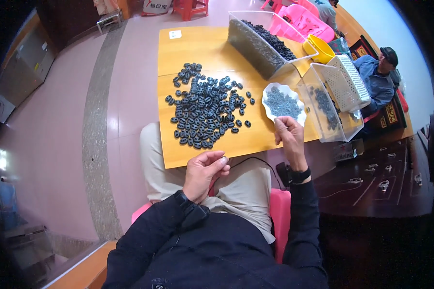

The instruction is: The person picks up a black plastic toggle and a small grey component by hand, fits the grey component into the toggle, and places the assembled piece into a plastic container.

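Note:
Small black oval pieces, each with two holes, lie in a loose heap on the wooden table. To the right of the heap, a white scalloped dish holds many tiny grey metal-looking parts. My right hand is at the near edge of this dish, thumb and fingers pinched together; whatever is in the pinch is too small to make out. Over my lap, just off the table's near edge, my left hand is closed, thumb pressed against the fingers. What it holds, if anything, is hidden.
A large clear bin of black pieces stands at the back. Right of the dish are another clear bin, a white perforated basket and a yellow bowl. A person in a dark cap sits at far right. Pink chairs stand behind.

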